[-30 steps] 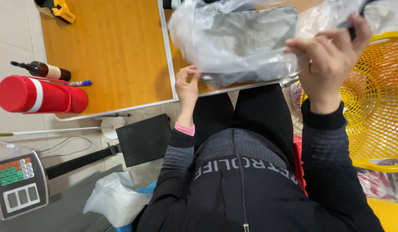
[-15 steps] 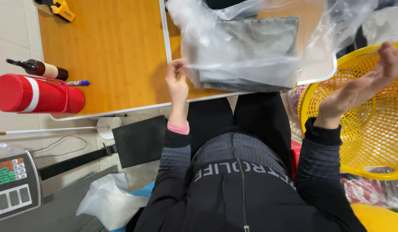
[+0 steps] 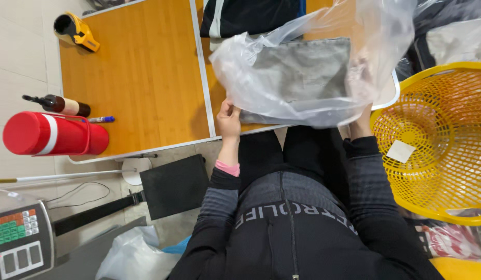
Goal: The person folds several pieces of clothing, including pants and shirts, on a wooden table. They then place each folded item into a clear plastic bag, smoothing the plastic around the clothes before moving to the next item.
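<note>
left hand (image 3: 228,116) fingers pinch the clear bag (image 3: 303,78) edge; right hand (image 3: 361,83) is inside, fingers unclear; hold the mouth taut over the grey cloth (image 3: 303,70).

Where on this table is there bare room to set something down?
The left wooden table panel is bare between the yellow tool, red flask and centre seam. The right panel is crowded: clear plastic bag, dark garment.
</note>
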